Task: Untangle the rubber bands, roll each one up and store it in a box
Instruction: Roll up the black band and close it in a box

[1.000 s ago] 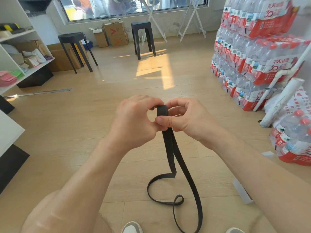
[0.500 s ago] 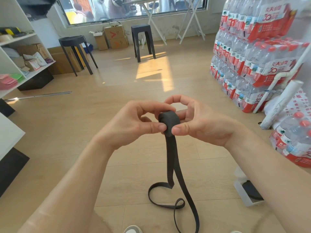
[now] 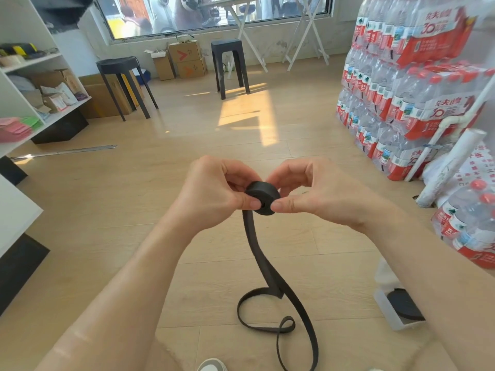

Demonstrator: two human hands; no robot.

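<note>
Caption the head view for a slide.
Left hand and right hand pinch a partly rolled black rubber band, tail trailing to the floor near a clear box.

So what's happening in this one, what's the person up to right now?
A person is rolling up a flat black rubber band. The left hand and right hand both pinch the small tight coil at its upper end, held in the air above the wooden floor. Most of the band is not yet rolled: it hangs down and lies looped on the floor. A clear plastic box at lower right holds another black roll.
</note>
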